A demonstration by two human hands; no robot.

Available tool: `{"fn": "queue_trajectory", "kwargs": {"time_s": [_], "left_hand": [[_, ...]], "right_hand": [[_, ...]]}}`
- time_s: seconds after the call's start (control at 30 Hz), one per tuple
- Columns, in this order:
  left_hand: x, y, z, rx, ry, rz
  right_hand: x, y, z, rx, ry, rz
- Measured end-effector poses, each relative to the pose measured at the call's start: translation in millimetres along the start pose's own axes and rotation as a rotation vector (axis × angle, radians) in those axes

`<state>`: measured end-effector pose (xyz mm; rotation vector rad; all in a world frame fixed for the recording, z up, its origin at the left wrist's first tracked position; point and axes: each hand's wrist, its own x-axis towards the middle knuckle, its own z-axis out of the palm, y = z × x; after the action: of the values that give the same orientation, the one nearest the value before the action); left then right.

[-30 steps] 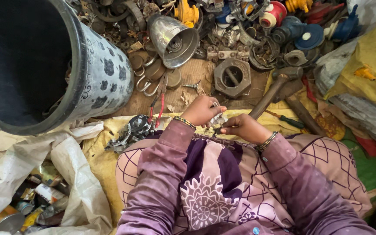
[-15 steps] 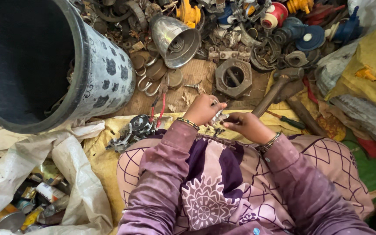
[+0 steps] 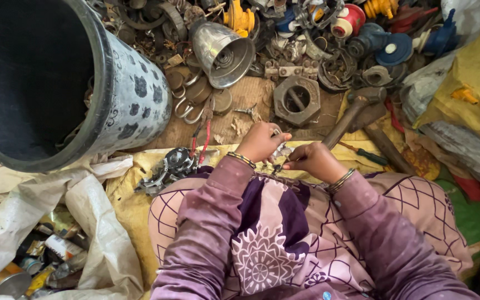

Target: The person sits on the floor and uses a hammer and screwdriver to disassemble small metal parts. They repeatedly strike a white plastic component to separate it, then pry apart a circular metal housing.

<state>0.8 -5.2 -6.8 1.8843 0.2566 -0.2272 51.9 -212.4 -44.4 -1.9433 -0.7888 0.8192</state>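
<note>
Both hands pinch one small metal part [image 3: 280,151] over the lap: left hand [image 3: 261,141], right hand [image 3: 313,161]. It looks mid-dismantling. Next calls for a firm twist.

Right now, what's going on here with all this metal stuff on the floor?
A person sits on the floor with both hands together over their lap. The left hand and right hand pinch a small metal part between them; what it is can't be made out. Ahead lie scrap pieces: a large hexagonal nut, a shiny metal funnel and a hammer. A big dark bucket lies tipped on its side to the left.
</note>
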Motion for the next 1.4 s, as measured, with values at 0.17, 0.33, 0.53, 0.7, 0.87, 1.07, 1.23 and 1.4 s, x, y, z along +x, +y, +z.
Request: {"fn": "queue_trajectory", "kwargs": {"time_s": [0.17, 0.33, 0.53, 0.7, 0.87, 1.07, 1.23, 1.4], "left_hand": [[1, -1, 5, 0.023, 0.095, -0.038], [0, -3, -6, 0.014, 0.06, -0.022], [-1, 2, -6, 0.06, -0.058, 0.049], [-2, 4, 4, 0.091, 0.104, 0.082], [-1, 3, -2, 0.085, 0.111, 0.013], [-1, 4, -3, 0.009, -0.013, 0.044], [-1, 5, 5, 0.089, 0.012, 0.051], [2, 2, 4, 0.138, 0.079, 0.086]], "right_hand": [[-3, -11, 17, -0.45, 0.394, -0.175], [-7, -4, 0, -0.001, 0.057, -0.083], [0, 4, -5, 0.013, -0.032, -0.101], [-1, -11, 5, -0.361, 0.276, -0.027], [-3, -14, 10, -0.275, 0.349, -0.254], [-1, 2, -5, -0.044, 0.042, -0.093], [2, 0, 3, -0.26, 0.206, -0.072], [0, -5, 18, -0.487, 0.42, -0.165]]}}
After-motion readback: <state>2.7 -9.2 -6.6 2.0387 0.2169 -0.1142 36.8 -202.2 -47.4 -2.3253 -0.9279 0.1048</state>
